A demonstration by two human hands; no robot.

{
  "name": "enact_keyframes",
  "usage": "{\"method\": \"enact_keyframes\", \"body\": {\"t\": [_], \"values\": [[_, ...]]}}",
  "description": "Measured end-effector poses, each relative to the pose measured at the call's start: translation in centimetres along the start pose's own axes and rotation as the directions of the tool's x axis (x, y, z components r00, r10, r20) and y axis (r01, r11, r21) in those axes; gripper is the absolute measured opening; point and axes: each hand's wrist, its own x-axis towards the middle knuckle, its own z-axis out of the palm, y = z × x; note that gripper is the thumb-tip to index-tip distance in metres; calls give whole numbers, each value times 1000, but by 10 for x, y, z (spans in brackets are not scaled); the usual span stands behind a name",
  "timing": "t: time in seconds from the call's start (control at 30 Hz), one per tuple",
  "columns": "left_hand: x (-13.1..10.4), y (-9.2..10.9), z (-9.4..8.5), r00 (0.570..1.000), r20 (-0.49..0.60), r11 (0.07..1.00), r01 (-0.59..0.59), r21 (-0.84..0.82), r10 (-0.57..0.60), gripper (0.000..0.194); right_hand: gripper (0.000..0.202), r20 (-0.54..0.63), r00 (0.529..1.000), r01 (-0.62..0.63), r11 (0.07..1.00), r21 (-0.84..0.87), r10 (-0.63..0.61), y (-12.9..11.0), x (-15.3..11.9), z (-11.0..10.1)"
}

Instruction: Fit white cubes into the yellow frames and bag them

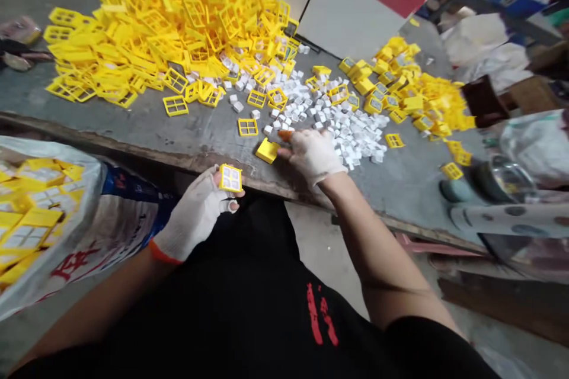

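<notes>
My left hand (198,207), in a white glove with bare fingertips, is closed around the edges of a small yellow window piece (230,178) with four whitish panes. It is held up just off the table's front edge. My right hand (311,154), gloved the same way, is low over the table with thumb and forefinger apart. Its fingertips are beside a yellow block-like piece (267,151); whether they touch it I cannot tell. Small white and clear cubes (355,130) lie heaped just beyond and right of that hand. A loose yellow frame (248,127) lies nearby.
A large heap of yellow frames (178,18) covers the table's (146,124) back left. Another yellow pile (409,86) is at right, near a metal bowl (504,177). A white box (347,6) stands behind. At left, an open sack (102,219) holds yellow pieces.
</notes>
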Motion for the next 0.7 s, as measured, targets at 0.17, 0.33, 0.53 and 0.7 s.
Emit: {"method": "enact_keyframes", "body": {"t": [0.17, 0.33, 0.53, 0.7], "values": [[-3, 5, 3, 999, 0, 999, -39, 18, 39, 53, 61, 77, 992, 101, 993, -59, -96, -27, -4, 3], [0, 7, -3, 999, 0, 998, -43, 37, 43, 50, 72, 110, 938, 323, 944, 64, -329, -7, -4, 3], [4, 4, -1, 1000, -17, 1000, -20, -3, 20, 38, 66, 22, 994, 108, 994, 19, -108, -13, 0, 3], [2, 6, 0, 999, -16, 999, -40, -15, 40, 33, 64, 23, 984, 175, 982, 71, -177, -27, 1, 12]]}}
